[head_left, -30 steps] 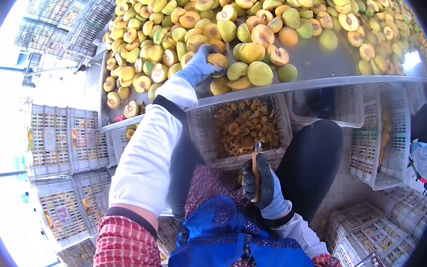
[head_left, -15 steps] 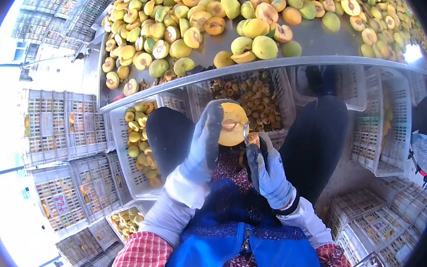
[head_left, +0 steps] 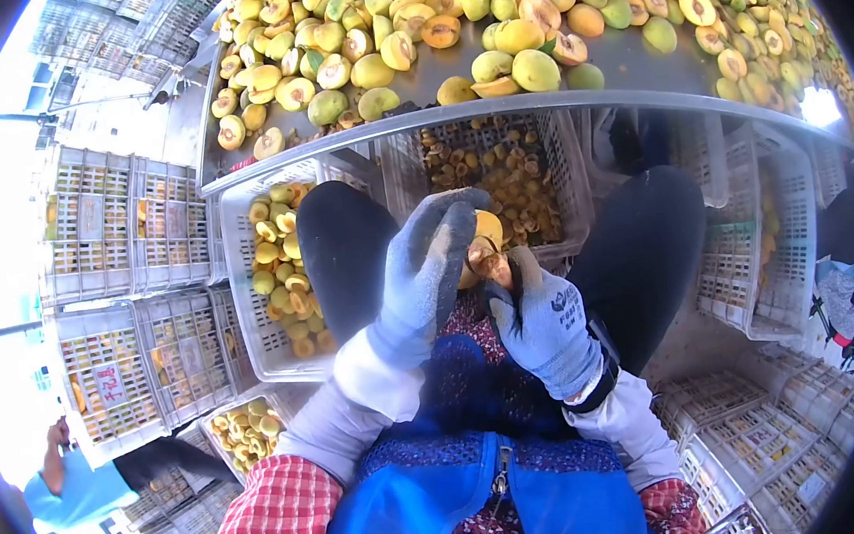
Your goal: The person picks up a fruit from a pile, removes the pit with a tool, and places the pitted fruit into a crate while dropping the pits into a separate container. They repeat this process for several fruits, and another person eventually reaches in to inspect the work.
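Observation:
My left hand [head_left: 428,257], in a grey-blue glove with darkened fingers, is closed around a yellow peach half [head_left: 488,226]. The half is turned partly edge-on, and the fingers cover much of it. My right hand [head_left: 549,323], gloved alike, is pressed up against the fruit with fingers closed. A thin curved metal pitting knife showed in it half a second ago; now the fingers and fruit mostly hide it. Brownish flesh or stone [head_left: 488,261] shows between the two hands. Both hands are above my lap, between my knees.
A metal table [head_left: 391,121] heaped with peach halves stands ahead. Under its edge are a crate [head_left: 568,191] of brown pits and scraps and a white crate [head_left: 237,272] of peach halves. Stacked crates [head_left: 93,228] line the left; more crates [head_left: 752,442] stand right. A person in blue [head_left: 83,490] is at lower left.
The peach half has turned from facing me to partly edge-on, and my right hand has closed in on it. The person at lower left has come further into view.

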Available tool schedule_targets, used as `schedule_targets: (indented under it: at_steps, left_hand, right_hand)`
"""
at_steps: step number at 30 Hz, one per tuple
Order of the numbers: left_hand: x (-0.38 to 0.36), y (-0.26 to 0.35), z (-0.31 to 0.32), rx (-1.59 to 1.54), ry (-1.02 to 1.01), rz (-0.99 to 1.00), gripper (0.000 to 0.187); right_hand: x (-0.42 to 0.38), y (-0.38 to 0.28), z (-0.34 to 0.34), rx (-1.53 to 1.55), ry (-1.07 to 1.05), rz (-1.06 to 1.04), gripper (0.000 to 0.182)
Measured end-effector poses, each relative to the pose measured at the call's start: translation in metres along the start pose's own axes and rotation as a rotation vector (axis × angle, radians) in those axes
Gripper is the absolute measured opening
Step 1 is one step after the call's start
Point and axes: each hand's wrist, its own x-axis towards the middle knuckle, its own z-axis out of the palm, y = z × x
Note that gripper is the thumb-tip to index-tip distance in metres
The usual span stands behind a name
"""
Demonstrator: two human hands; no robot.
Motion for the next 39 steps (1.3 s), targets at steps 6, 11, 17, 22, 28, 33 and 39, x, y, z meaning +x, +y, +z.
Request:
schedule_targets:
  at_steps: [6,11,17,22,28,33,39]
  left_hand:
    - [-0.003,0.007,-0.005,0.112,-0.030,-0.071,0.025]
    - [-0.003,-0.001,-0.008,0.121,-0.033,0.024,0.020]
    - [-0.002,-0.013,0.007,0.089,0.046,0.138,0.022]
    - [-0.008,-0.008,0.018,0.015,0.132,0.194,0.021]
    - [-0.005,-0.010,0.007,0.246,0.025,0.221,0.025]
    - [0.006,-0.010,0.004,0.191,-0.004,0.195,0.019]
    - [0.023,0.003,-0.005,0.386,-0.234,-0.038,0.022]
  right_hand:
    - [-0.013,0.013,0.029,0.317,0.101,-0.057,0.038]
    - [-0.027,0.015,0.052,0.354,0.155,-0.018,0.041]
    - [-0.020,0.006,0.040,0.407,0.221,-0.049,0.036]
    - [-0.018,0.006,0.033,0.338,0.242,-0.018,0.038]
    - [-0.022,0.017,0.037,0.394,0.136,-0.008,0.042]
    - [-0.038,0.036,0.065,0.450,0.186,0.028,0.044]
    - [-0.034,0.035,0.061,0.874,0.019,0.310,0.039]
